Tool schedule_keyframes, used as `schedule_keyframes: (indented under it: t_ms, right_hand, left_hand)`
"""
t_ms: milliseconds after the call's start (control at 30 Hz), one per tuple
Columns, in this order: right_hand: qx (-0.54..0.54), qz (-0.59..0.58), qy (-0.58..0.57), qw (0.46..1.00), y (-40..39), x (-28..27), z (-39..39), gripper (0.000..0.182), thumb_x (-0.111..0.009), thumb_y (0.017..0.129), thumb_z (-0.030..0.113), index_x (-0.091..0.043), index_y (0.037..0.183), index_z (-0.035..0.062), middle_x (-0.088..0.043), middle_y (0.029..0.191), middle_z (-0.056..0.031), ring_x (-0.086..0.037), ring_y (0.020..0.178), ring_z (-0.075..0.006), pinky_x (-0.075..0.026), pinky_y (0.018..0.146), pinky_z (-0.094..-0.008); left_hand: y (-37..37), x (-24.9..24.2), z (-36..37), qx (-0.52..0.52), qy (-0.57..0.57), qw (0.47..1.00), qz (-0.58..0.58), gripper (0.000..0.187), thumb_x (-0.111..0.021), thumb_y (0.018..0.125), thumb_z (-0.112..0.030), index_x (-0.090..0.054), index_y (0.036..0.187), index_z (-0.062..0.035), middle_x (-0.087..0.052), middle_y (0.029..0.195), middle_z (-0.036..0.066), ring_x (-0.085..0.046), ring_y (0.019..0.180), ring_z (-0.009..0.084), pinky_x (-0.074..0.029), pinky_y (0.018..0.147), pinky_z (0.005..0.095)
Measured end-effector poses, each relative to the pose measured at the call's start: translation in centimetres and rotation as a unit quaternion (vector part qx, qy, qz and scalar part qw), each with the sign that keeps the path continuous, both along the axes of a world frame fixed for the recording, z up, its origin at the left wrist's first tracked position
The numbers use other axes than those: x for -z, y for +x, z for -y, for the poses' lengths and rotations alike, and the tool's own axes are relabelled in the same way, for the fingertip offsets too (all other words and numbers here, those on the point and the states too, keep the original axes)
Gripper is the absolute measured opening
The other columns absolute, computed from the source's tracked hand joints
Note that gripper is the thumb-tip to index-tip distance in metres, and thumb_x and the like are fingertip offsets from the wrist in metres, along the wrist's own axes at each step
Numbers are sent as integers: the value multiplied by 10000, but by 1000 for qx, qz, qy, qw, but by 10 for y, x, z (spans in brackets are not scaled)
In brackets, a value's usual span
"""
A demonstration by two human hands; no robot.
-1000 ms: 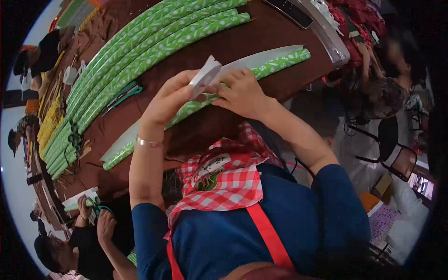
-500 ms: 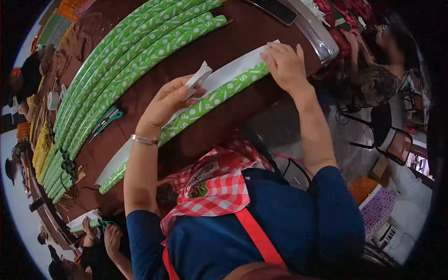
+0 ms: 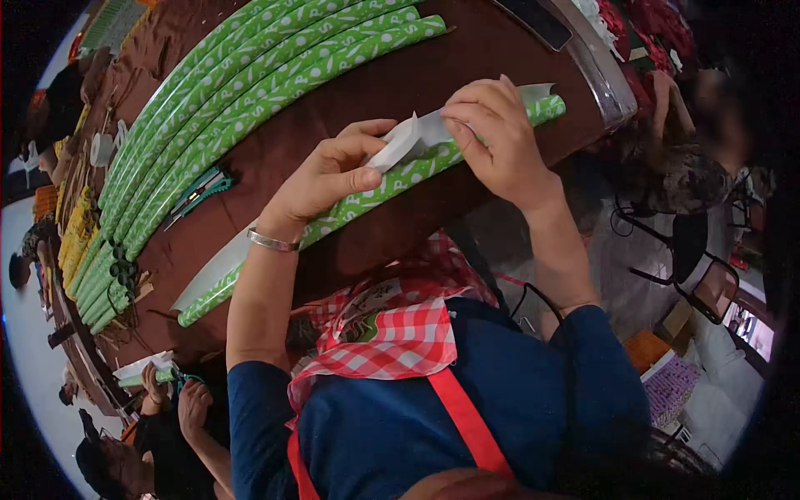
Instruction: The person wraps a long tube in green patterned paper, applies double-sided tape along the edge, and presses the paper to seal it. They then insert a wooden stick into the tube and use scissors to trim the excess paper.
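Note:
My left hand (image 3: pixel 333 171) holds a roll of white tape (image 3: pixel 398 148) between thumb and fingers, above a sheet of green printed paper (image 3: pixel 354 202). The paper, patterned with white letters and shapes, is partly rolled into a long tube, its white inner side showing along the far edge. My right hand (image 3: pixel 496 137) is closed in a pinch just right of the tape roll, over the tube; what sits between its fingertips is too small to make out.
Several finished green tubes (image 3: pixel 275 100) lie side by side on the brown-covered table (image 3: pixel 275 142). A teal box cutter (image 3: pixel 198 196) rests near them. A phone (image 3: pixel 533 23) is at the far edge. At lower left, another person's hands (image 3: pixel 193 404) work with scissors on green paper.
My right hand has left the paper's far right end and come in beside the tape roll, its fingers now pinched. The left hand with the tape has shifted right.

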State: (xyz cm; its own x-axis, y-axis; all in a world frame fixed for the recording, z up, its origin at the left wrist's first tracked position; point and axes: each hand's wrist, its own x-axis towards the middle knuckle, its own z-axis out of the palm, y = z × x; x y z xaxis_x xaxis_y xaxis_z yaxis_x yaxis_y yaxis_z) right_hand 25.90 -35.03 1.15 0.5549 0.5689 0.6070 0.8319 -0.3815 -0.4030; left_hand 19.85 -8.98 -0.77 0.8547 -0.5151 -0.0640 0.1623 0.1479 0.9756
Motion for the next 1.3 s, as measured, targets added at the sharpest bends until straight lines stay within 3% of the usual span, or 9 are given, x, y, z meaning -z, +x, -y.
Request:
schedule_keyframes:
  t_ms: [467,900,1300]
  right_hand:
    - [-32,-57,75,995,-2,11,-18,84,-631,856,92,-639,927,47,-615,926,-82,-564,890,-285,-414,806,-418]
    - [-44,-47,89,994,-3,8,-16,73,-642,842,66,-602,898,42,-602,910,-88,-557,870,-295,-420,794,-408]
    - [65,-45,88,993,3,9,3,45,-606,879,61,-589,897,24,-617,885,-124,-574,812,-330,-446,730,-425]
  left_hand:
    - [-1,-2,1,2,13,1000,0,372,-758,836,-231,-677,1148,-45,-430,1414,112,-427,1276,198,-372,1024,324]
    - [-1,0,1,5,20,1000,2,389,-754,840,-251,-671,1160,-46,-418,1414,120,-430,1265,192,-377,1013,328]
    - [2,-5,2,-7,17,1000,-3,408,-758,814,-399,-650,950,-30,-446,1373,169,-385,1316,227,-366,981,334]
